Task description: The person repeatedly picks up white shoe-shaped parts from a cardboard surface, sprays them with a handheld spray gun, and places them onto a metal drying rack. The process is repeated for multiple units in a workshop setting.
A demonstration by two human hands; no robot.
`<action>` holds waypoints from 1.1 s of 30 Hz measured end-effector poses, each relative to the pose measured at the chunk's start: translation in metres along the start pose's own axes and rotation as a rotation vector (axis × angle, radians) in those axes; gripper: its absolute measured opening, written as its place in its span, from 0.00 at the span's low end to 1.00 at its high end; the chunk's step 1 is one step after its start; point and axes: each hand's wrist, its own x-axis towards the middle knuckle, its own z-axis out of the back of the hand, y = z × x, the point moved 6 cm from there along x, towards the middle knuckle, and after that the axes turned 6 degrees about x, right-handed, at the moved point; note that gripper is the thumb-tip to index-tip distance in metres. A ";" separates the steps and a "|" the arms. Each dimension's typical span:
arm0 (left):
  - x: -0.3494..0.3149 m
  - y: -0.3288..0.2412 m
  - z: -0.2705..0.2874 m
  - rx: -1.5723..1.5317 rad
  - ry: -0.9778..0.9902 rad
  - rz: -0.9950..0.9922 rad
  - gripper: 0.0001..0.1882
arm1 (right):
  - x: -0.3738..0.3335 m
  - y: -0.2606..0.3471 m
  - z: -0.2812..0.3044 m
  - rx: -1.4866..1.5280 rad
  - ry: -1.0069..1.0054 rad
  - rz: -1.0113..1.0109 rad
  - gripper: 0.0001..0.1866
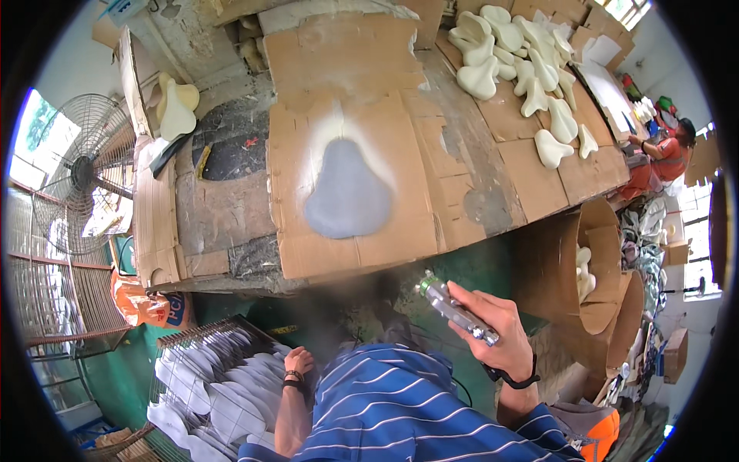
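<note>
The right hand (pixel 504 333), fingers wrapped around a metal spray gun (pixel 456 309), is held off the near edge of the table (pixel 223 204), on which a grey saddle-shaped panel (pixel 348 194) lies flat on cardboard (pixel 323 260). The left hand (pixel 299 360), fingers loosely bent, is beside a wire rack (pixel 202 329) of grey panels (pixel 239 408); whether it touches them cannot be told.

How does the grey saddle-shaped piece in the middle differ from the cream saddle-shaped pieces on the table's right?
The grey saddle-shaped piece lies alone; the cream saddle-shaped pieces lie grouped, several overlapping.
The grey piece is darker; the cream pieces are pale.
The grey piece's narrow end faces the picture's top; the cream pieces point various ways.
Both taper from a broad end.
</note>
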 end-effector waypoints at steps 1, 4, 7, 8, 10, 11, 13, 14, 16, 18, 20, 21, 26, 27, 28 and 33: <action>0.000 0.002 0.001 -0.022 0.026 -0.009 0.21 | 0.004 0.000 0.001 -0.006 -0.037 0.016 0.36; -0.004 0.002 -0.002 -0.016 0.011 -0.008 0.21 | 0.016 0.000 0.006 -0.028 -0.123 0.041 0.32; -0.001 0.005 -0.003 0.018 -0.022 0.004 0.19 | 0.022 -0.004 0.009 0.018 -0.190 0.041 0.31; 0.000 0.008 -0.003 0.029 -0.027 0.008 0.19 | 0.023 -0.005 0.010 -0.015 -0.233 0.091 0.30; 0.002 0.015 -0.001 -0.020 0.056 0.008 0.19 | 0.023 -0.007 0.014 -0.012 -0.241 0.059 0.29; 0.004 0.017 -0.001 -0.044 0.097 0.008 0.19 | 0.022 -0.008 0.016 -0.010 -0.246 0.043 0.29; 0.001 0.018 -0.002 0.048 0.029 0.013 0.21 | 0.018 -0.011 0.017 -0.019 -0.234 0.019 0.29; 0.000 0.018 -0.002 0.093 -0.006 0.016 0.22 | 0.015 -0.012 0.018 -0.024 -0.228 0.008 0.29; 0.000 0.014 -0.005 0.044 0.002 0.016 0.19 | 0.008 -0.015 0.019 -0.046 -0.201 -0.024 0.29; 0.001 0.012 -0.007 0.025 0.011 0.018 0.19 | 0.005 -0.014 0.019 -0.067 -0.179 -0.037 0.30; 0.005 0.007 -0.008 0.039 0.026 0.020 0.20 | 0.002 -0.009 0.020 -0.090 -0.166 -0.033 0.33; 0.009 0.007 -0.008 0.039 0.031 0.010 0.20 | 0.002 -0.005 0.020 -0.093 -0.162 -0.023 0.33; 0.017 -0.002 -0.008 0.018 0.059 -0.024 0.20 | 0.003 0.007 0.016 -0.060 -0.163 0.023 0.35; 0.017 -0.003 -0.008 0.023 0.049 -0.031 0.21 | 0.003 0.008 0.017 -0.042 -0.177 0.028 0.35; 0.016 -0.004 -0.007 0.028 0.039 -0.037 0.21 | 0.003 0.009 0.017 -0.024 -0.190 0.033 0.35; 0.010 -0.005 -0.004 0.028 0.026 -0.025 0.19 | -0.002 0.008 0.016 -0.055 -0.137 0.006 0.33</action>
